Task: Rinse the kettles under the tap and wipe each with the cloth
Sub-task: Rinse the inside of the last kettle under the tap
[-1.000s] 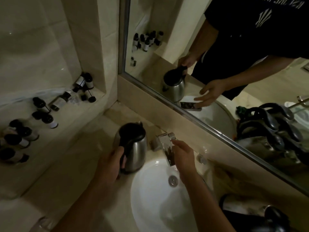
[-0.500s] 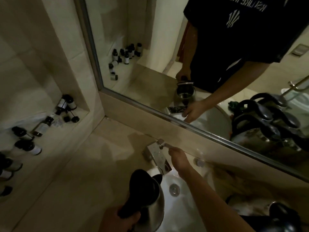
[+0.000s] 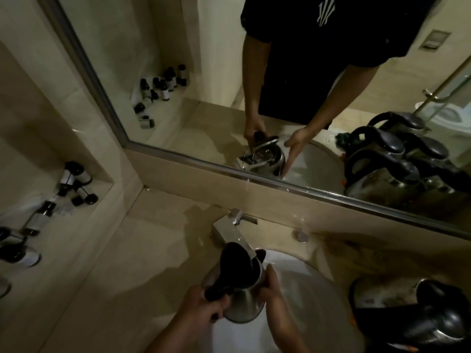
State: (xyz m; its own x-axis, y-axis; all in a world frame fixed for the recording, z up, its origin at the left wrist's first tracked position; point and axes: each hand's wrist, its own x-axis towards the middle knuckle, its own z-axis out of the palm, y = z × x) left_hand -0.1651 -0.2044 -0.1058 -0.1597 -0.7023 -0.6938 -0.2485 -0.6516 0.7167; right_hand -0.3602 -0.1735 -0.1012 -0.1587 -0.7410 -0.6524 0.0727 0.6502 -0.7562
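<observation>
A steel kettle with a black lid and handle is tilted over the white sink, its open top right under the chrome tap. My left hand grips the black handle. My right hand rests flat against the kettle's right side. More kettles with black lids stand on the counter right of the sink. No cloth shows on the counter; a dark green bundle appears only in the mirror.
A large mirror runs along the wall behind the tap and reflects a person's torso and arms. Several small dark bottles lie on a ledge at the left. The beige counter spreads left of the sink.
My right hand left the tap lever and came onto the kettle's side. The kettle moved from the counter's left to under the spout, and its lid stands open.
</observation>
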